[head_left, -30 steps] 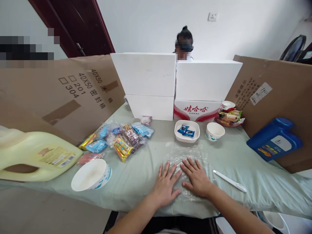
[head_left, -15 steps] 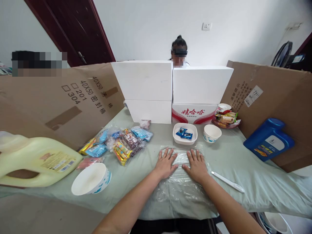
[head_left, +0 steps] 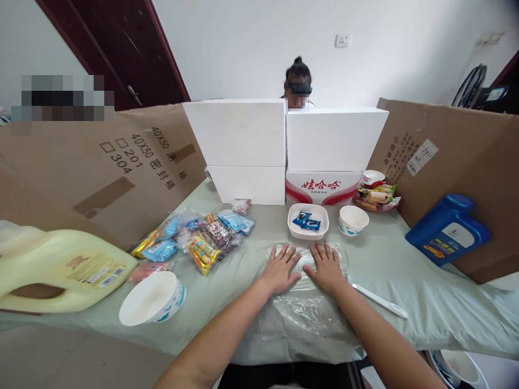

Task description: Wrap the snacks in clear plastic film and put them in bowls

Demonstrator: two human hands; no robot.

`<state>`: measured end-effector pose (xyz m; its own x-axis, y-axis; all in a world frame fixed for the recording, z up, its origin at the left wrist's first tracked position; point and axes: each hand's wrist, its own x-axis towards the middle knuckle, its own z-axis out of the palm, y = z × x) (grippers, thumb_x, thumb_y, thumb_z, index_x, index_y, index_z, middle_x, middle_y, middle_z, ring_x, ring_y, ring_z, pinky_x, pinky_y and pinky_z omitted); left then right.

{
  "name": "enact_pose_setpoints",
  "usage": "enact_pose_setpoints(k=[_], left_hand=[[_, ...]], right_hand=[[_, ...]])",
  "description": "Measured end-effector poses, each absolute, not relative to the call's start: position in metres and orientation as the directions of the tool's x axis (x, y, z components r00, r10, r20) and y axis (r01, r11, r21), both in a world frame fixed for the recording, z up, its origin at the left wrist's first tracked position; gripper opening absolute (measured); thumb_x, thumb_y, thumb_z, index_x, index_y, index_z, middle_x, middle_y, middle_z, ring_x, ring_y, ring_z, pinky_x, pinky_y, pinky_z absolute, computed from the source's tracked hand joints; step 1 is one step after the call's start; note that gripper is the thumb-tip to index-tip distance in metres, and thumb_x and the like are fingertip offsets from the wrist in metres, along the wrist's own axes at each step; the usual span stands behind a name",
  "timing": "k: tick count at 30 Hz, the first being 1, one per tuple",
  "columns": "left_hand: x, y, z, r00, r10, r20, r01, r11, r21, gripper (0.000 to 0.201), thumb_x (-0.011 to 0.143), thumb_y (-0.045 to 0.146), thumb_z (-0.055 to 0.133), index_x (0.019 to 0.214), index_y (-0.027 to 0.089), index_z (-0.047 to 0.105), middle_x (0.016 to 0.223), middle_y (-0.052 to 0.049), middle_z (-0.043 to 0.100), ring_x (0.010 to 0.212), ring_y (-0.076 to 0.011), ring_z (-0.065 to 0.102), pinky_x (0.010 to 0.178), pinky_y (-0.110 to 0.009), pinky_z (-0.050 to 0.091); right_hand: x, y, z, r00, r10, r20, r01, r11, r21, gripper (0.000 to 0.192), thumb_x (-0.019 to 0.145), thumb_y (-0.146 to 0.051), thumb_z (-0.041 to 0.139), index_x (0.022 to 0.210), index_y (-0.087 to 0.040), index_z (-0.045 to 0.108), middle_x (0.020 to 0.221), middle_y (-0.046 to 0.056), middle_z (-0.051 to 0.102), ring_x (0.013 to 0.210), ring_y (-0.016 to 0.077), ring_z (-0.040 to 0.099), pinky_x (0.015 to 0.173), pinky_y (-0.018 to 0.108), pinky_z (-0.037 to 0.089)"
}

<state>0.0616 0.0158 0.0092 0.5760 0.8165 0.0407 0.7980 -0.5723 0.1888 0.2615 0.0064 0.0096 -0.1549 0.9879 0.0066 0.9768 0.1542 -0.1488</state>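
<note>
A sheet of clear plastic film (head_left: 308, 313) lies wrinkled on the green cloth in front of me. My left hand (head_left: 281, 268) presses flat on its left part, fingers spread. Flat on the right part rests my right hand (head_left: 326, 268), its fingers also apart. Just beyond the fingertips stands a square white dish (head_left: 308, 234) with two blue-wrapped sweets (head_left: 307, 221) in it. A paper bowl (head_left: 353, 221) is to the dish's right. Close to my right wrist lies a white-handled knife-like tool (head_left: 381, 301).
Packaged snacks (head_left: 206, 235) are piled at left, near a large paper bowl (head_left: 152, 300) and a yellow jug (head_left: 60, 270). A blue bottle (head_left: 448, 229) leans by the right cardboard (head_left: 446, 146). White boxes (head_left: 243, 135) wall off the back, with a person (head_left: 299, 81) behind.
My left hand has slid slightly right, closer to my right hand. The film under the palms looks smoother and its creases have shifted.
</note>
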Motion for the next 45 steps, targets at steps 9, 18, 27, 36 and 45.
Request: enact_pose_setpoints(k=[9,18,27,36,45], left_hand=[[0.052,0.005,0.013,0.55,0.835,0.027,0.812,-0.542,0.216,0.068,0.084,0.058,0.056,0.144,0.032,0.036,0.157,-0.004,0.025,0.144,-0.0403,0.004,0.111,-0.065,0.007],[-0.015,-0.07,0.052,0.607,0.735,0.301,0.536,-0.659,0.528,0.034,0.088,0.042,0.054,0.114,0.021,0.06,0.122,-0.011,0.06,0.126,-0.0264,0.046,0.107,-0.044,0.038],[-0.034,-0.118,0.027,0.72,0.677,0.15,0.57,-0.701,0.43,0.025,0.09,0.011,0.046,0.102,0.023,0.064,0.119,-0.005,0.066,0.127,-0.0217,0.049,0.105,-0.041,0.042],[-0.028,-0.106,0.054,0.492,0.87,-0.026,0.672,-0.36,0.647,0.019,0.089,0.021,0.041,0.09,0.023,0.06,0.077,0.001,0.066,0.069,-0.0141,0.062,0.066,-0.023,0.047],[-0.001,-0.03,0.037,-0.005,1.0,0.026,0.859,-0.009,0.512,0.023,0.086,0.022,0.052,0.108,0.021,0.059,0.077,0.0,0.068,0.074,-0.018,0.065,0.068,-0.026,0.045]], right_hand=[[0.258,-0.014,-0.007,-0.066,0.998,-0.011,0.986,0.064,-0.156,0.079,0.086,-0.064,0.043,0.149,-0.019,0.027,0.158,0.012,0.017,0.144,0.039,0.001,0.112,0.059,0.005],[0.331,-0.098,0.045,-0.517,0.827,0.221,0.699,0.557,-0.449,0.063,0.089,-0.06,0.047,0.139,-0.022,0.047,0.14,0.012,0.05,0.136,0.0272,0.037,0.109,0.045,0.035],[0.343,-0.161,0.001,-0.644,0.744,0.18,0.674,0.662,-0.328,0.038,0.09,-0.021,0.052,0.127,-0.028,0.058,0.135,0.005,0.057,0.133,0.0221,0.042,0.108,0.044,0.039],[0.343,-0.157,0.019,-0.364,0.929,0.062,0.633,0.296,-0.715,0.028,0.096,-0.034,0.039,0.106,-0.027,0.065,0.098,0.005,0.072,0.088,0.0181,0.068,0.077,0.03,0.055],[0.305,-0.068,0.008,0.142,0.984,0.11,0.631,-0.005,-0.776,0.042,0.086,-0.046,0.044,0.115,-0.018,0.057,0.073,0.002,0.066,0.065,0.0191,0.064,0.066,0.033,0.052]])
